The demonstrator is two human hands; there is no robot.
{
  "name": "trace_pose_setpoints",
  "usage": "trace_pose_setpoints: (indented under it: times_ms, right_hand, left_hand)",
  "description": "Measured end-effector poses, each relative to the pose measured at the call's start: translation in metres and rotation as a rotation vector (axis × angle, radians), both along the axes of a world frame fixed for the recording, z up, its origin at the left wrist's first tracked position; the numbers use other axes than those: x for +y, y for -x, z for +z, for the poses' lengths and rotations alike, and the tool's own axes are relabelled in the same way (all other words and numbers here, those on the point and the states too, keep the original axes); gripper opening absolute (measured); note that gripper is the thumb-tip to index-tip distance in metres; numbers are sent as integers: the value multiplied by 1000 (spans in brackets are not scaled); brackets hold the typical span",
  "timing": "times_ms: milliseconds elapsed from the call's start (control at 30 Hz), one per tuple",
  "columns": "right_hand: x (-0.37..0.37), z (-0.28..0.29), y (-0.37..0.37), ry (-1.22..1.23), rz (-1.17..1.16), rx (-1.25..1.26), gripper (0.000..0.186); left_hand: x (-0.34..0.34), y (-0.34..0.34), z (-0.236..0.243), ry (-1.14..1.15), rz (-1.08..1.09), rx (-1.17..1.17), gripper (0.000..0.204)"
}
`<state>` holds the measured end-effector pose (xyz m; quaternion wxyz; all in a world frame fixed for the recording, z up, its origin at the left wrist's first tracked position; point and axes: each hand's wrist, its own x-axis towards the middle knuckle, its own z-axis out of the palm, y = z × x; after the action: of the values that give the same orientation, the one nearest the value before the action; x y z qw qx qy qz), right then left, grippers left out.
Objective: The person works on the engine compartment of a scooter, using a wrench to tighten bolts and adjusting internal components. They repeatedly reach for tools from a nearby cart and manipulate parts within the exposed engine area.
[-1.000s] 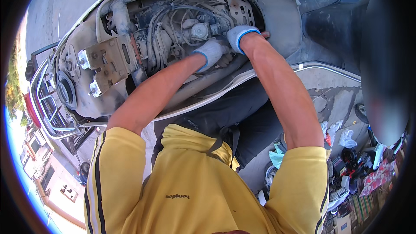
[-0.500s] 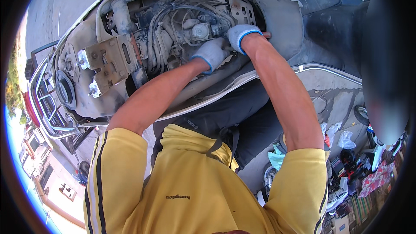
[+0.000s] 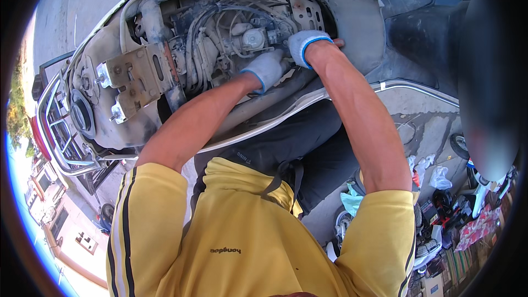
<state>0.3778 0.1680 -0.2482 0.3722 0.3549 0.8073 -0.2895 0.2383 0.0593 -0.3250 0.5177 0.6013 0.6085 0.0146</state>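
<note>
A scooter body point(image 3: 357, 33) lies open before me, its dusty engine bay full of hoses and cables. My left hand point(image 3: 268, 68), in a white knit glove with a blue cuff, is closed low in the bay, just below a round grey metal carburetor-like part point(image 3: 254, 39). Right beside it, my right hand point(image 3: 306, 45) wears a matching glove and bends down near the bay's right end. One bare fingertip of it sticks out to the right, below a perforated metal bracket point(image 3: 307, 15). Both hands' other fingers are mostly hidden, and whatever they grip cannot be made out.
Left of the bay sit a rusty mounting plate point(image 3: 135, 80) with bolts and a chrome rear rack point(image 3: 58, 126). A pale trim rail point(image 3: 264, 128) runs along the scooter's near edge. Plastic bags point(image 3: 440, 177) and piled parts lie on the ground at lower right.
</note>
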Motion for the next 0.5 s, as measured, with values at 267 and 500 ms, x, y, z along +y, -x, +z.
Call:
trace_pose_setpoints:
  times_ms: [267,500]
  right_hand:
    - [0,-13,-3,11,50,-5,34]
    - [-4,-23,-6,35,77,-2,32]
  left_hand:
    - [5,0,2,310,189,-245,36]
    - [4,3,5,171,81,-151,37]
